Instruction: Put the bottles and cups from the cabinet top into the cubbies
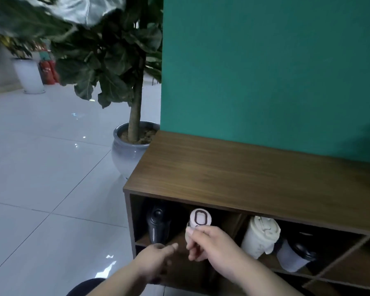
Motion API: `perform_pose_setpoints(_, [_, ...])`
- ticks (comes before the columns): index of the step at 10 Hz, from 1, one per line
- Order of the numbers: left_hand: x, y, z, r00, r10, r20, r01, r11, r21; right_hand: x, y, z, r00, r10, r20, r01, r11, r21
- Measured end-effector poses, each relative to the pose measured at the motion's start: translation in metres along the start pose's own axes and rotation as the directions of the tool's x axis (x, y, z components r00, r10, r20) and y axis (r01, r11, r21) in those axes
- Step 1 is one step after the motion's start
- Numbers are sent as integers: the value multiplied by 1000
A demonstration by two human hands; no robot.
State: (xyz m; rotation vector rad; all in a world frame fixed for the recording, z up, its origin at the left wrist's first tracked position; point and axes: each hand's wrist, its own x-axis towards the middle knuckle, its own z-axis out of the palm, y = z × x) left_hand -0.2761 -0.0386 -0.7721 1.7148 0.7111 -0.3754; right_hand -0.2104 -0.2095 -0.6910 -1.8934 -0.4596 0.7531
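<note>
My right hand grips a white cup with a round lid, holding it at the mouth of the top-left cubby. A black bottle stands inside that same cubby, to the left of the cup. My left hand hovers just below the black bottle with its fingers loosely curled and nothing in it. In the cubby to the right, a cream tumbler leans, and beside it lies a white cup with a black lid. The wooden cabinet top carries nothing in view.
A grey pot with a large leafy plant stands on the tiled floor against the cabinet's left end. A green wall rises behind the cabinet. Lower cubbies show at the right. A white planter and red extinguishers stand far left.
</note>
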Motion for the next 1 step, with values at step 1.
perform_pose_setpoints(1, [-47,36,3,995,76,69,-66,988,-137,-32,-32,-29,997,-77,-15,78,992,104])
